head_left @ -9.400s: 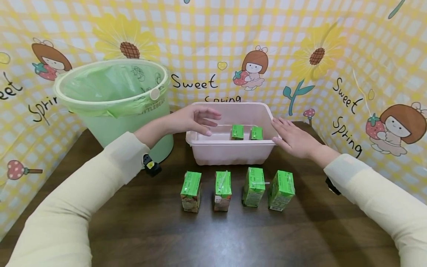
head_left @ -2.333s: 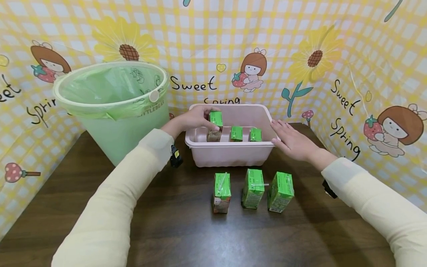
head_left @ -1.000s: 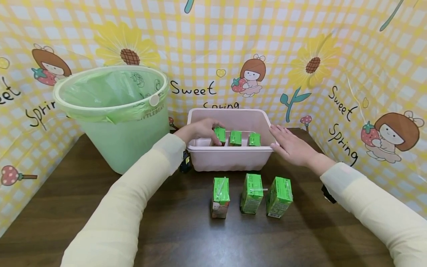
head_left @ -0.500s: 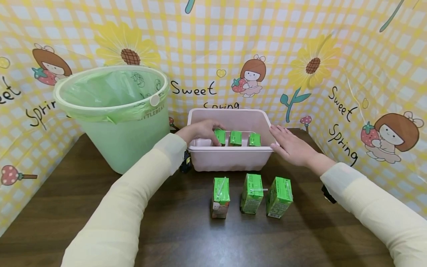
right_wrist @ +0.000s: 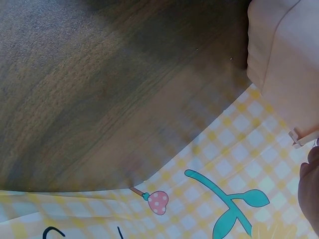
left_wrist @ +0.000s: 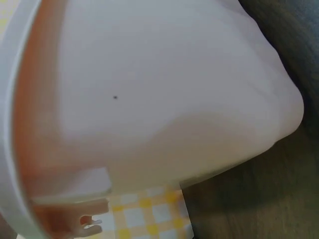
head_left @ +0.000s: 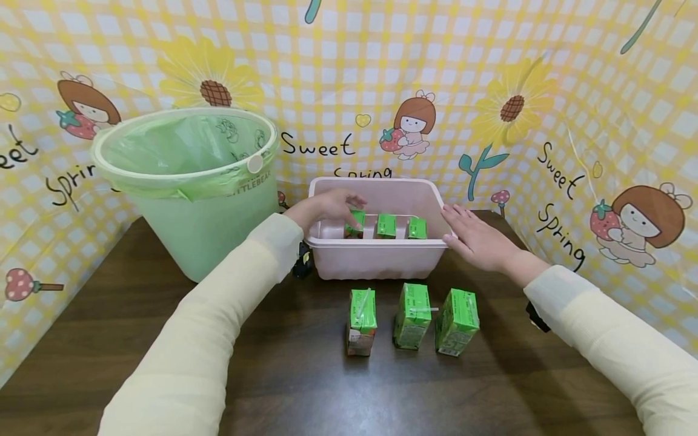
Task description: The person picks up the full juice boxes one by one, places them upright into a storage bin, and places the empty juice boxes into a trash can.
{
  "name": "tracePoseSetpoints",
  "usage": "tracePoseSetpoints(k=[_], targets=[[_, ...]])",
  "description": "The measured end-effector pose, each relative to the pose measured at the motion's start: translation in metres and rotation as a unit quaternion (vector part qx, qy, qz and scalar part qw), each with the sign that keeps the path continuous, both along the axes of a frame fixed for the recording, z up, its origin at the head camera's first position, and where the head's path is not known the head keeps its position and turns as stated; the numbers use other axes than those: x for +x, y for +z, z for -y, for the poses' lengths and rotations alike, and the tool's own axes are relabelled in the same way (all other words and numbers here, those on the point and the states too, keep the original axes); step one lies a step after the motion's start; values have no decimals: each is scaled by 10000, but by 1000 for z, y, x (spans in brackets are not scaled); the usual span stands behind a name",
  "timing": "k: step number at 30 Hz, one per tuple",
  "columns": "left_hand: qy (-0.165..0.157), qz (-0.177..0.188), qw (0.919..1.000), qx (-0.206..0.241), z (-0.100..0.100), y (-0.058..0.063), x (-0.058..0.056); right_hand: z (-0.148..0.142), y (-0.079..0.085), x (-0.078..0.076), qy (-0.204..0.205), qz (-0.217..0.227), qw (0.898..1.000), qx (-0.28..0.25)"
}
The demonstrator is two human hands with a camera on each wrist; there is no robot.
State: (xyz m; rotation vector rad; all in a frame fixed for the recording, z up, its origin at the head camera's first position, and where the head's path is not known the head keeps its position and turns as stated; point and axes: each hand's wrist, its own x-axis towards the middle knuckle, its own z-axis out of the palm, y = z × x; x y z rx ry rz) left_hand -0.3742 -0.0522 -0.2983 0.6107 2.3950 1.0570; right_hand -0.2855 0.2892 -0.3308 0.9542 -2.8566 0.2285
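Observation:
In the head view my left hand (head_left: 334, 206) hovers inside the left end of a pale pink plastic bin (head_left: 376, 260), fingers spread. Its thumb overlaps a green-topped juice box (head_left: 355, 219) standing in the bin. Two more juice boxes stand to that one's right, a middle box (head_left: 385, 226) and a right box (head_left: 417, 228). My right hand (head_left: 477, 237) lies with straight fingers against the bin's right rim. The left wrist view is filled by the bin's outer wall (left_wrist: 164, 84). In the right wrist view, fingertips (right_wrist: 310, 189) show at the right edge.
Three juice boxes stand in a row before the bin: a left carton (head_left: 361, 324), a middle carton (head_left: 412, 318) and a right carton (head_left: 457, 324), with straws attached. A green trash can (head_left: 202, 224) with a bag liner stands at left on the brown table (head_left: 305, 387). Patterned cloth (head_left: 338, 72) encloses the back.
My left hand carried a juice box from the row's left end into the bin. Its fingers have now loosened and risen off it, and the box sits slightly further left. The right hand stays at the rim.

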Motion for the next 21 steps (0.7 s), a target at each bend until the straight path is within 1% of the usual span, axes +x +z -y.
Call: tracePoseSetpoints(k=[7, 11, 16, 21], targets=[[-55, -52, 9999, 127, 4, 8, 1, 0, 1, 0, -36, 91, 10000, -12], [8, -77, 9996, 268, 7, 11, 2, -1, 2, 0, -45, 142, 9999, 11], [108, -89, 9992, 375, 9, 15, 5, -1, 2, -1, -62, 208, 9998, 38], [82, -134, 9985, 524, 12, 20, 11, 0, 5, 0, -39, 306, 9995, 60]])
